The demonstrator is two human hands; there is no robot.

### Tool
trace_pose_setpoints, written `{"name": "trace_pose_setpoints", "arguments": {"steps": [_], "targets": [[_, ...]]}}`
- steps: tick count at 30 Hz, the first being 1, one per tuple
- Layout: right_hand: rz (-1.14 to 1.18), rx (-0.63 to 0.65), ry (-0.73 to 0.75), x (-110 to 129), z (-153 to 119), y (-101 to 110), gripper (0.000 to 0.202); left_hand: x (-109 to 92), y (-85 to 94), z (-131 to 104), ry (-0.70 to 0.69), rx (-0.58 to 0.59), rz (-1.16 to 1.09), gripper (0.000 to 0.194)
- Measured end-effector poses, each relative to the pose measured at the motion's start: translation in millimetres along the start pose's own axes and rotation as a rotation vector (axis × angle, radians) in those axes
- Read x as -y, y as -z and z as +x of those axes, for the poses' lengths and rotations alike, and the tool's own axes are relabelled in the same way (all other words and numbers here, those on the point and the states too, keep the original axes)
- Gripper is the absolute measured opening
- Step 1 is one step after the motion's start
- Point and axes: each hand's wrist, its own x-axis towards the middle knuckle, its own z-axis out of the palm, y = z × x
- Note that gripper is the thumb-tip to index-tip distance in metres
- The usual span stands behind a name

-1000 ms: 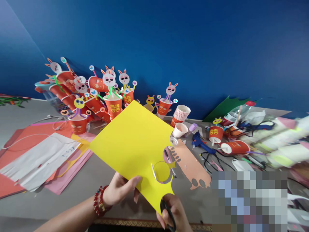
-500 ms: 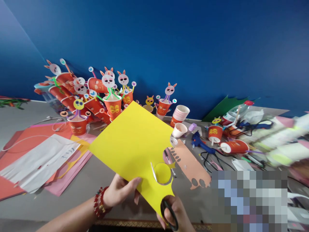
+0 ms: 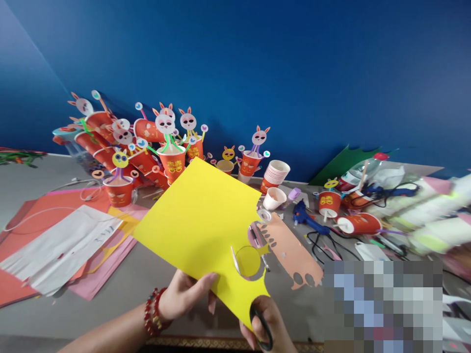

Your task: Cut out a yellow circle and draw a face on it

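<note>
The right hand (image 3: pixel 271 321) is curled around the black handles of the scissors (image 3: pixel 264 329), a blade showing beside a partly cut circle in the yellow sheet (image 3: pixel 195 225). The left hand (image 3: pixel 186 296) pinches the sheet's near edge, thumb on top, holding it over the table (image 3: pixel 121 314). Right of the sheet lies peach card (image 3: pixel 290 250), then a glue gun (image 3: pixel 311 220); beyond it stand rabbit cups (image 3: pixel 172 162).

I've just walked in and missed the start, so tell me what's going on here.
A person's left hand grips the near edge of a yellow sheet, while the right hand holds black-handled scissors. One blade shows above the sheet, beside a partly cut circle. A peach sheet with holes lies to the right, and red cups with animal faces sit behind.
</note>
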Motion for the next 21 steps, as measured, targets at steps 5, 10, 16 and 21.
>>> {"name": "trace_pose_setpoints", "arguments": {"steps": [5,10,16,21], "targets": [[-0.023,0.018,-0.039,-9,6,8,0.064,3,4.4,2,-0.015,-0.021,-0.063,0.043],[-0.062,0.080,-0.003,1,8,11,0.073,6,11.5,8,-0.026,-0.181,-0.127,0.044],[0.038,0.179,0.062,8,-3,5,0.075,12,12.2,6,-0.063,-0.080,-0.064,0.042],[0.115,0.215,0.118,-5,-1,4,0.065,9,10.6,1,-0.040,-0.012,0.041,0.049]]}}
